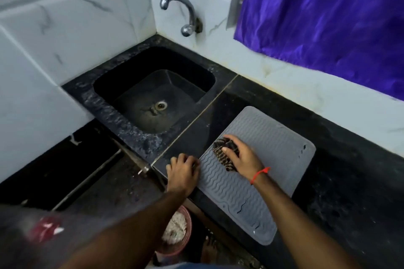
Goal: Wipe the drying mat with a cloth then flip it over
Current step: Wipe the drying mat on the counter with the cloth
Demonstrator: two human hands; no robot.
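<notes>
A black sink (pixel 122 84) with a metal drain (pixel 161 105) is set into the dark counter (pixel 341 181) at the far left. 1 chrome tap (pixel 181 13) juts from the white tiled wall (pixel 72 28) above it. A purple curtain (pixel 328 12) hangs far right. A pink bucket (pixel 188 222) stands on the floor, near.

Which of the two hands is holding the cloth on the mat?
The right hand, with the red thread at its wrist, grips the striped cloth on the grey drying mat. The left hand only rests at the mat's left edge.
</notes>
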